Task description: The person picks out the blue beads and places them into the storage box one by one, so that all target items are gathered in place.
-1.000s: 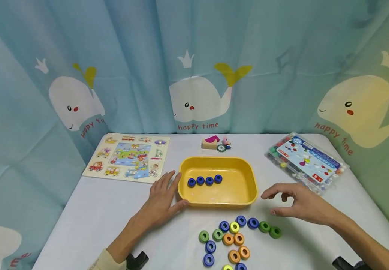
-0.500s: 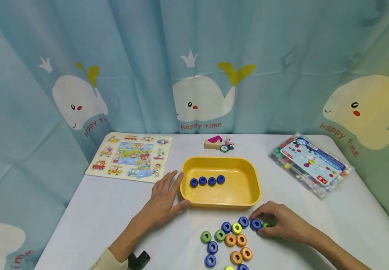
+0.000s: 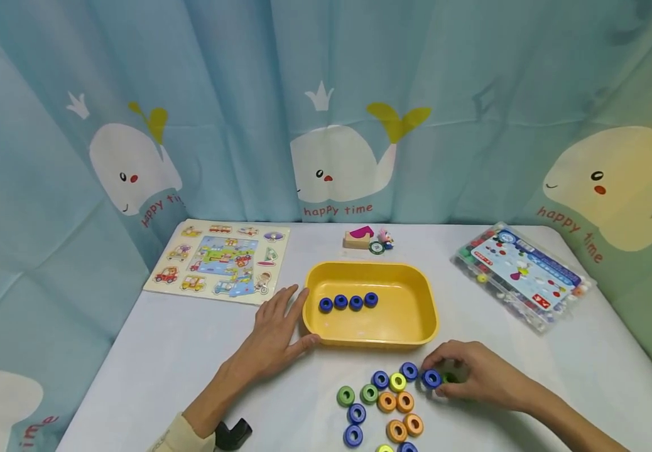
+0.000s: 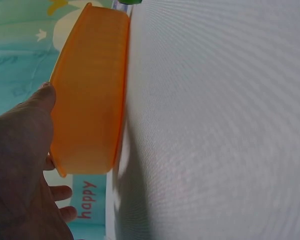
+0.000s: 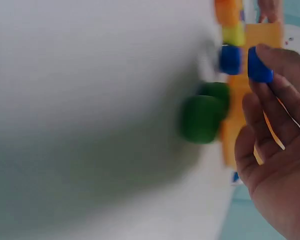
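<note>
My right hand (image 3: 481, 375) pinches a blue ring-shaped bead (image 3: 431, 378) between thumb and index finger; in the right wrist view the blue bead (image 5: 259, 67) is off the table. Green beads (image 5: 202, 117) sit beneath that hand, mostly hidden in the head view. My left hand (image 3: 275, 326) rests against the left end of a yellow tray (image 3: 371, 342), its thumb at the near corner and its fingers relaxed. Inside the tray, several blue beads (image 3: 340, 302) form a row. Several blue, green, yellow and orange beads (image 3: 387, 402) lie on the table in front of it.
A picture puzzle board (image 3: 218, 260) lies at the back left. Behind the tray are a small wooden block (image 3: 357, 241) and a small figurine (image 3: 385, 238). At the right lies a clear plastic box (image 3: 524, 273) of small coloured pieces. A curtain (image 3: 235, 157) hangs behind the table.
My right hand has come down and left from beside the tray to the beads, and now pinches a blue one, slightly lifted. The left hand has stayed at the tray.
</note>
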A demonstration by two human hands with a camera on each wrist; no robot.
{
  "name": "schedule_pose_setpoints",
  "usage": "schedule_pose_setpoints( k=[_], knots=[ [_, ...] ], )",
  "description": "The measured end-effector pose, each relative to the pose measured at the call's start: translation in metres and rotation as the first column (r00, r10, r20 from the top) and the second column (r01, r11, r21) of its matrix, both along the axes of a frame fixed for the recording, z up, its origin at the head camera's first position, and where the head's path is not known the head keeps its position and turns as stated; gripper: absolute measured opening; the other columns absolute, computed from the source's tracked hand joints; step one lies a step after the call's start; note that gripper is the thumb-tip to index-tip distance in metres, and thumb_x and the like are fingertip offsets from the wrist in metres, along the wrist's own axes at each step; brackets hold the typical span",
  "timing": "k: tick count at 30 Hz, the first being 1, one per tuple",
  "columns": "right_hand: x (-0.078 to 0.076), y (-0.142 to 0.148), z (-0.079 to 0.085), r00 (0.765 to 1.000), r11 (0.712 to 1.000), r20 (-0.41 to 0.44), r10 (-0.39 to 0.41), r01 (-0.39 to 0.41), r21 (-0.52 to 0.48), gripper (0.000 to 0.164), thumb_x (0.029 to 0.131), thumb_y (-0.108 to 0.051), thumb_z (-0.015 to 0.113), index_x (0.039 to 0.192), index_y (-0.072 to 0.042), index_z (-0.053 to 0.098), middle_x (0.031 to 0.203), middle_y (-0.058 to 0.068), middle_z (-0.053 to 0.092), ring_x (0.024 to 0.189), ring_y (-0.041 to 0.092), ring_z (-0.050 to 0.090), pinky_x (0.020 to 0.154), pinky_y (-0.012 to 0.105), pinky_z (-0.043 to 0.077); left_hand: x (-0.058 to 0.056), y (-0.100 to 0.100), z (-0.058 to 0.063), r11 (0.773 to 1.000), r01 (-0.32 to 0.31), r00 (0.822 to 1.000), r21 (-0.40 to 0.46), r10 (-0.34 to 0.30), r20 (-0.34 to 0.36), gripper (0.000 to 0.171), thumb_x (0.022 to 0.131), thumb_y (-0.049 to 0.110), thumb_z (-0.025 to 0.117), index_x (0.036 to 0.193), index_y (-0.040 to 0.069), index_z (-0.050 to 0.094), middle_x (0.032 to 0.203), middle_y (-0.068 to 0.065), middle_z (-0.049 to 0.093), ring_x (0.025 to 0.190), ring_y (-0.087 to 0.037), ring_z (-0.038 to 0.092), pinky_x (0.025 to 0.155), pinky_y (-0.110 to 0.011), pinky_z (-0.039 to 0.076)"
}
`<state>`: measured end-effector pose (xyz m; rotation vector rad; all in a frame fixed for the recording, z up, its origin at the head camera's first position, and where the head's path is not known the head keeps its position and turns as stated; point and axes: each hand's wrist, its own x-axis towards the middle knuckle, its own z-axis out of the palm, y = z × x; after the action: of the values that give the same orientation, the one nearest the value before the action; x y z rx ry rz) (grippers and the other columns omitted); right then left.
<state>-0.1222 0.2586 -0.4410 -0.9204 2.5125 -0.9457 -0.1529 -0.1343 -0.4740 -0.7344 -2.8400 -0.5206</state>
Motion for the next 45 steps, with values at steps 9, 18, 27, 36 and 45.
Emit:
schedule_pose_setpoints(
  k=[9, 18, 27, 36, 45],
  knots=[
    [-0.013, -0.008, 0.078, 1.000, 0.999, 0.000, 0.019, -0.019, 0.038, 0.030, 0.080, -0.039, 0.072, 0.108, -0.036, 0.063, 0.102, -0.016, 0.062, 0.083, 0.007, 0.055, 0.064, 0.026, 0.048, -0.001, 0.000, 0.002, 1.000, 0.014, 1.000, 0.001, -0.014, 0.012, 0.086, 0.086, 0.068, 0.039, 0.151, 0.018, 0.012, 0.152, -0.010, 0.014, 0.136, -0.032, 0.014, 0.103, -0.057, 0.017],
    [-0.078, -0.032, 0.089, 0.997, 0.999, -0.067, 0.028, -0.026, 0.034, 0.030, 0.079, -0.036, 0.074, 0.107, -0.032, 0.064, 0.094, -0.014, 0.062, 0.080, 0.012, 0.053, 0.064, 0.026, 0.046, 0.000, 0.000, -0.001, 1.000, 0.002, 1.000, -0.002, -0.002, -0.004, 0.086, 0.085, 0.070, 0.039, 0.151, 0.019, 0.014, 0.151, -0.011, 0.017, 0.136, -0.032, 0.017, 0.103, -0.056, 0.019],
    [-0.135, -0.062, 0.046, 0.989, 0.991, 0.054, 0.135, -0.136, 0.005, 0.027, 0.078, -0.024, 0.077, 0.104, -0.021, 0.069, 0.090, -0.009, 0.066, 0.079, 0.016, 0.059, 0.065, 0.028, 0.050, -0.001, 0.000, -0.002, 1.000, 0.010, 1.000, 0.005, -0.010, 0.012, 0.087, 0.085, 0.070, 0.038, 0.151, 0.020, 0.011, 0.152, -0.011, 0.015, 0.136, -0.032, 0.014, 0.103, -0.057, 0.018],
    [-0.143, -0.075, 0.020, 0.962, 0.962, 0.079, 0.260, -0.265, 0.060, 0.026, 0.079, -0.019, 0.076, 0.104, -0.016, 0.070, 0.096, -0.009, 0.067, 0.075, 0.012, 0.061, 0.070, 0.029, 0.052, -0.001, 0.000, -0.002, 1.000, 0.014, 1.000, 0.008, -0.013, -0.021, 0.086, 0.085, 0.069, 0.040, 0.150, 0.018, 0.014, 0.151, -0.011, 0.017, 0.136, -0.032, 0.017, 0.103, -0.056, 0.019],
    [-0.137, -0.084, 0.010, 0.957, 0.937, 0.035, 0.288, -0.289, 0.198, 0.025, 0.078, -0.023, 0.077, 0.103, -0.024, 0.072, 0.076, -0.011, 0.064, 0.058, 0.008, 0.053, 0.056, 0.024, 0.046, -0.001, 0.000, -0.003, 1.000, 0.014, 1.000, 0.002, -0.014, -0.006, 0.087, 0.086, 0.070, 0.038, 0.151, 0.018, 0.013, 0.151, -0.011, 0.016, 0.136, -0.031, 0.015, 0.103, -0.056, 0.018]
  ],
)
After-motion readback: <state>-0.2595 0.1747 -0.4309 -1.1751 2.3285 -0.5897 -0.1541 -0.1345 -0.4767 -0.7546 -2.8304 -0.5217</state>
